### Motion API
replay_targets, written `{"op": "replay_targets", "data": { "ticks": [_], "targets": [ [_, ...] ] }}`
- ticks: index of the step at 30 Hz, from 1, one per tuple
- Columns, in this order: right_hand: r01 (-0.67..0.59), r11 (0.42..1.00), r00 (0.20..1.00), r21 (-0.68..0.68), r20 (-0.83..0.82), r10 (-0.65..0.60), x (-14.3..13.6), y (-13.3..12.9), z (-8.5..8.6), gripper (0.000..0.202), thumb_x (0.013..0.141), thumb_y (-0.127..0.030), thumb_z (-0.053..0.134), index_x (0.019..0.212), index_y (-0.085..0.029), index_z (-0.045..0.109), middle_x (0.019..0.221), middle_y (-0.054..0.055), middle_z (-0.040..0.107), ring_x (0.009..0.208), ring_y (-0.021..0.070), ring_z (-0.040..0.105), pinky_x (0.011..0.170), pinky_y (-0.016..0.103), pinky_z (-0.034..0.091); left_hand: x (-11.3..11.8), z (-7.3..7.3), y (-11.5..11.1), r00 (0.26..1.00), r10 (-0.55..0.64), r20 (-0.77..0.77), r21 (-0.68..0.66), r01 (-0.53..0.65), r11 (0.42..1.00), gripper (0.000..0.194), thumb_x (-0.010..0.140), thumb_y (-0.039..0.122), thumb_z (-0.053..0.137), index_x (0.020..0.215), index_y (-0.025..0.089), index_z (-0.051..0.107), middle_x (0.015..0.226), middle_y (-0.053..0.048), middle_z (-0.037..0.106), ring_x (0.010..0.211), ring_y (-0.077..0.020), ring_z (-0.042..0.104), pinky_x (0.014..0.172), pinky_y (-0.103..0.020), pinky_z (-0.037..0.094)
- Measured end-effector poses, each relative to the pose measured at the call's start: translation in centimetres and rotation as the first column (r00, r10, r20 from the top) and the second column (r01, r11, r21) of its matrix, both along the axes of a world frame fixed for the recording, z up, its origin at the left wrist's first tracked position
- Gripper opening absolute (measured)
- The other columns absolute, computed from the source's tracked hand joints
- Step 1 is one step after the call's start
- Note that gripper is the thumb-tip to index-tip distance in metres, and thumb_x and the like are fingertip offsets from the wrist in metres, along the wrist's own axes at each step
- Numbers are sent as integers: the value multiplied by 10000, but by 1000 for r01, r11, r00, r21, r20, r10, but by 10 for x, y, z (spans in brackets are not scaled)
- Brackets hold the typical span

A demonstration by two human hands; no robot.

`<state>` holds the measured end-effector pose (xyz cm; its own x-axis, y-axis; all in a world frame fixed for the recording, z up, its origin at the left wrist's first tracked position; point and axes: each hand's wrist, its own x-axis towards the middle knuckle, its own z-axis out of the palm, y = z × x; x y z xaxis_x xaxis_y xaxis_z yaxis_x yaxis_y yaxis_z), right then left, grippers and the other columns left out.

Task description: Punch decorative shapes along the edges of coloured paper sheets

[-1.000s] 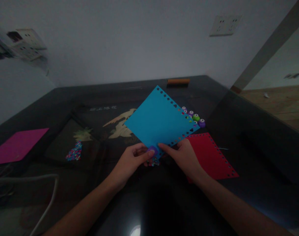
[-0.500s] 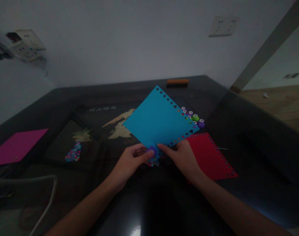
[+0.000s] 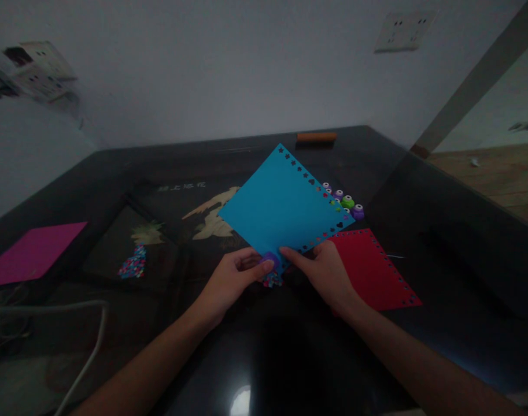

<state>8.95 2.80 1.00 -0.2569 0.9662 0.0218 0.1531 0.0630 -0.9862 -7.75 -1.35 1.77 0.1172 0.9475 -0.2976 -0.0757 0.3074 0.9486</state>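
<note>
My left hand (image 3: 236,276) is closed round a purple craft punch (image 3: 270,261), its thumb pressed on the punch's top. The punch sits at the near corner of a blue paper sheet (image 3: 276,208), which is raised and turned like a diamond. My right hand (image 3: 320,268) pinches the sheet's lower right edge near that corner. Small punched shapes run along the sheet's two right-hand edges. Below the punch lies a little heap of coloured paper bits (image 3: 272,281). A red paper sheet (image 3: 365,268) with punched edges lies partly under my right hand and forearm.
Several purple and green punches (image 3: 347,201) stand behind the blue sheet's right corner. A brown tube (image 3: 316,137) lies at the table's back edge. On the left are a pink sheet (image 3: 36,251), a pile of paper bits (image 3: 133,264) and a white cable (image 3: 99,329).
The view has shifted slightly, so the table things appear a little higher. Both hands keep their hold on the punch and the blue sheet.
</note>
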Motion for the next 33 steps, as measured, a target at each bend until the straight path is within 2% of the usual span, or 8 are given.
{"op": "replay_targets", "data": {
  "ticks": [12, 19, 22, 33],
  "targets": [
    [10, 1000, 999, 12, 30, -10, 0, 0, -1, 201, 733, -346, 657, 691, -149, 654, 714, 65, 706, 594, 179, 635, 559, 295, 512, 1, 0, -1, 1000, 6, -8, 12, -6, 1000, 313, 728, 334, 701, 997, 177, 680, 943, -61, 723, 917, -205, 648, 842, -340, 464],
    [3, 1000, 1000, 13, 7, -3, 0, 0, 0, 196, 725, -336, 663, 663, -151, 642, 686, 58, 699, 590, 170, 626, 554, 286, 507, 1, -1, 0, 999, 19, -29, 28, -18, 999, 287, 730, 327, 698, 978, 184, 689, 918, -58, 727, 873, -197, 653, 814, -338, 473],
    [11, 1000, 1000, 30, -4, -11, -1, -1, 1, 165, 721, -318, 667, 714, -153, 657, 730, 61, 710, 614, 171, 632, 579, 290, 512, 1, 0, -1, 999, 25, -31, 31, -24, 999, 268, 730, 324, 698, 958, 182, 694, 907, -55, 727, 867, -194, 653, 811, -333, 473],
    [15, 1000, 1000, 21, 1, -15, 0, -1, -1, 197, 723, -350, 662, 686, -156, 650, 737, 68, 711, 631, 185, 644, 565, 291, 508, 2, 0, -2, 1000, 25, 3, 40, -26, 999, 279, 720, 331, 706, 949, 172, 692, 943, -63, 725, 948, -219, 645, 855, -349, 471]
  ]
}}
